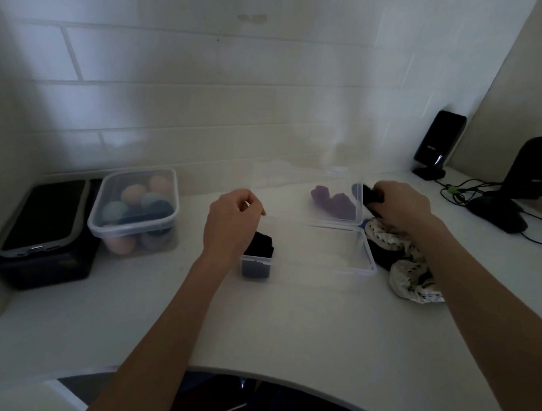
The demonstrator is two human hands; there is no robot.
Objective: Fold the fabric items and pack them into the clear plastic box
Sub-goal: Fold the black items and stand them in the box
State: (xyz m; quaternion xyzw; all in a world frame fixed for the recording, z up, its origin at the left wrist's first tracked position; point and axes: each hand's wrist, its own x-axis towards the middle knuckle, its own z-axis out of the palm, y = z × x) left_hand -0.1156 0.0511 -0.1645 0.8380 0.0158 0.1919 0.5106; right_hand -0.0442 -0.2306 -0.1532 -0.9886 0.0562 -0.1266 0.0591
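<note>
Item one, my landmark: the clear plastic box (pixel 359 261), lidless, on the white surface (pixel 288 325). A folded dark fabric piece (pixel 259 252) sits in its left end. Behind the box, touching its far right corner, I log a second clear container (pixel 338 223) with a purple fabric item (pixel 334 202) inside. Just right of the box lies a heap of cream patterned and dark fabric (pixel 407 269). My right hand (pixel 401 206) hovers over that heap, fingers curled round a small dark fabric item (pixel 372 198) at the second container's right wall. My left hand (pixel 231 222) hangs over the box's left end, fingers loosely curled, grasping nothing I can see. Well left of the box: a lidded tub of coloured balls (pixel 134 210), then a phone (pixel 43 212) lying on a dark case (pixel 40 268). Far right: a black speaker (pixel 438 141) and cables (pixel 471 190).
</note>
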